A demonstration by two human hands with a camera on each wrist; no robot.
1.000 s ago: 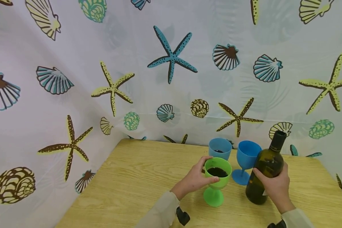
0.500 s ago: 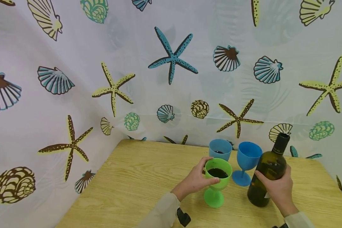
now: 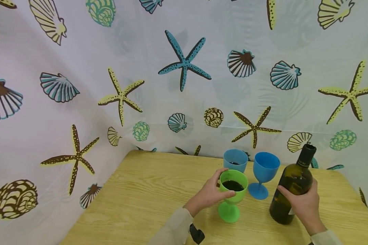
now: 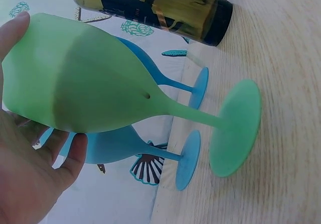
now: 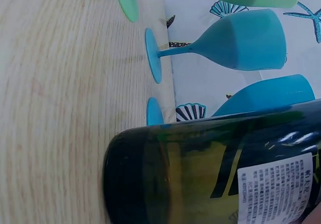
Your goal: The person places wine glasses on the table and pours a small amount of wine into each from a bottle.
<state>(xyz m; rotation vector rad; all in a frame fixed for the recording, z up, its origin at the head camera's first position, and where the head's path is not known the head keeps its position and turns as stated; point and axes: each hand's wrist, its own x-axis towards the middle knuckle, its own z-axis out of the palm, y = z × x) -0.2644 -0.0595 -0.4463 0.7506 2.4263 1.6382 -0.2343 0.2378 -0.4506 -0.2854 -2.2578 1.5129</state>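
A green plastic goblet with dark liquid in its bowl stands upright at the front. My left hand grips its bowl, thumb on the near side and fingers round the far side. To the right, my right hand holds a dark green wine bottle round its body. The bottle is uncapped and leans slightly right, its bottom close to the tabletop. A white printed sticker shows on it in the right wrist view. Behind stand a light blue goblet, with dark liquid inside, and a brighter blue goblet.
All of this is on a wood-grain table, its left part stretching away from the goblets. A white curtain printed with shells and starfish hangs along the back and left edges, right behind the blue goblets.
The bottle has moved right with my right hand, away from the bright blue goblet, and leans a little more to the right. My left hand and the green goblet stay in place.
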